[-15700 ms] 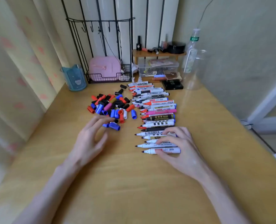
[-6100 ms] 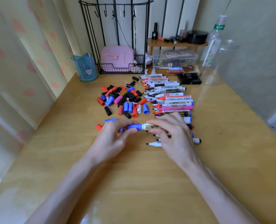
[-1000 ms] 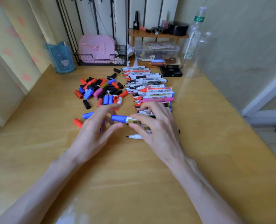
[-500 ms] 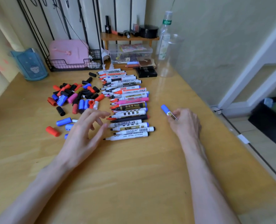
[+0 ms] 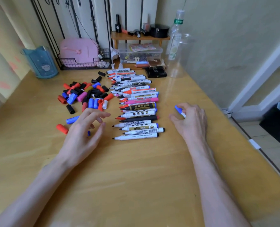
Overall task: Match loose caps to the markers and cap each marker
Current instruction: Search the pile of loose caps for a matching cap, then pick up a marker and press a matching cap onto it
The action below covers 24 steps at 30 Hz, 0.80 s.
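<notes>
Two bare forearms reach away from me across a glossy yellow wooden surface (image 5: 136,177). The hands are well apart.

The left hand (image 5: 85,130) hovers palm down with its fingers loosely spread, gripping nothing. It is just beside a loose blue plastic cap (image 5: 72,119) and a loose red plastic cap (image 5: 62,128).

The right hand (image 5: 191,122) is off to the right, fingers curled round a white marker with a blue cap (image 5: 178,110). Only the capped end shows past the fingers.

Between the hands lies a tidy row of uncapped markers (image 5: 139,112), mostly white-barrelled with one pink and one black. Their tips point left and the row runs away from me. Left of it, farther off, is a heap of loose red, blue, black and pink caps (image 5: 85,95).

At the back edge stand a teal plastic cup (image 5: 41,63) and a small wooden shelf (image 5: 139,37).

I judge the step in hand to be setting a finished marker aside on the right, away from the row. Next I would need to let it go and take the nearest uncapped marker. Then I would read its tip colour and pick a cap that matches in colour and fit.
</notes>
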### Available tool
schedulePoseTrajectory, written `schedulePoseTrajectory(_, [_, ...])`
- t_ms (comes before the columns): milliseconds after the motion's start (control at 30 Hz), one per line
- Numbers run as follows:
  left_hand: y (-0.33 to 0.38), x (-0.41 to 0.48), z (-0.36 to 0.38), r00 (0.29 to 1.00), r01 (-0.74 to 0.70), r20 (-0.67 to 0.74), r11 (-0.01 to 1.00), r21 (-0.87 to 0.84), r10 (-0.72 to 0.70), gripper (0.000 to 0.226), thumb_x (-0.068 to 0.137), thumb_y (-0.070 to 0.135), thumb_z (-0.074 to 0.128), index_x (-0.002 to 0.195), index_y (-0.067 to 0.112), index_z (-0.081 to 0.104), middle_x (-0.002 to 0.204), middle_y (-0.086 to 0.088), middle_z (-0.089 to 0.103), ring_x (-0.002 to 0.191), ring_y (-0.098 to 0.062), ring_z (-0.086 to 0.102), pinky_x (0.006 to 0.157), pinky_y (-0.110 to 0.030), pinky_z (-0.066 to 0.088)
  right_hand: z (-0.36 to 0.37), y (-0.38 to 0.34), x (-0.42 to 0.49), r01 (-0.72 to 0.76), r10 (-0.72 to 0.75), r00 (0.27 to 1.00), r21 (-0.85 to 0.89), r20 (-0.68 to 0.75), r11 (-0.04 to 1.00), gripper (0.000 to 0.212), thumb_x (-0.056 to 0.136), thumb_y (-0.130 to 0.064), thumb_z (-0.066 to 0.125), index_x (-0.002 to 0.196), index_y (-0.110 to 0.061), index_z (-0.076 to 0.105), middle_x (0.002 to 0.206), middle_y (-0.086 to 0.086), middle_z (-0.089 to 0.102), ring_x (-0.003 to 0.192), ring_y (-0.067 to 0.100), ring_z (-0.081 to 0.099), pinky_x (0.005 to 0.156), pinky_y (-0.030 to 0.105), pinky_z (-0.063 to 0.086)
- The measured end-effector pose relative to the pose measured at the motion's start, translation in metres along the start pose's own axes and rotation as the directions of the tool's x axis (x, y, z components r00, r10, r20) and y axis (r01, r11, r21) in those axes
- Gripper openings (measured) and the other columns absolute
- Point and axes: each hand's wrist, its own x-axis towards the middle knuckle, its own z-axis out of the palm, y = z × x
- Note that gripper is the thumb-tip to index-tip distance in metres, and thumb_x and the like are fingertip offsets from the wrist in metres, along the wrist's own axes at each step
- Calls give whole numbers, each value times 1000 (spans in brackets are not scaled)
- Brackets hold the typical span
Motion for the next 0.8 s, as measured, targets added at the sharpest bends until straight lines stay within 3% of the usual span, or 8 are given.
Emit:
schedulePoseTrajectory(100, [-5,-3,-7,1000,9,-6,1000,9,-9,22,105,20,55,124,22,67,113,4,59,106,-21,61,84,-36,52,-4,-11,-6,167,-176,984,203,28,965,26,85,-38,82,110,-29,76,102,-4,66,99,18,58,85,32,45])
schedulePoseTrajectory(167, [-7,-4,-12,1000,19,-14,1000,20,-19,22,105,19,55,123,22,68,114,4,59,106,-20,62,84,-36,52,-8,-24,-14,284,-345,934,392,94,875,10,85,-33,84,92,-30,78,91,-13,67,88,7,58,79,26,44])
schedulePoseTrajectory(300, [-13,-5,-26,999,32,-9,997,70,-31,19,104,17,59,116,25,71,114,10,61,104,-15,63,85,-31,50,-6,-43,-31,370,-555,791,523,255,768,14,78,-44,88,80,-34,79,88,-14,67,100,11,55,85,22,44])
schedulePoseTrajectory(467, [-29,-3,-50,998,48,19,983,176,-52,16,99,19,64,108,29,73,105,13,69,105,-13,61,87,-37,51,3,-41,-35,409,-584,741,467,331,784,23,66,-56,89,70,-38,75,92,-16,63,107,8,52,95,29,44])
schedulePoseTrajectory(667, [-41,-4,-73,990,116,54,970,211,-130,16,94,37,64,104,31,75,99,15,70,98,-13,60,85,-39,52,4,-39,-34,450,-601,722,426,343,785,28,63,-60,88,74,-41,72,93,-16,60,108,8,51,89,24,40])
schedulePoseTrajectory(800, [-45,-5,-73,986,103,101,960,261,-134,8,92,30,74,99,34,74,95,16,69,94,-11,59,79,-36,53,3,-40,-35,436,-595,717,432,363,789,32,62,-61,89,74,-39,71,94,-17,59,110,6,51,87,16,42])
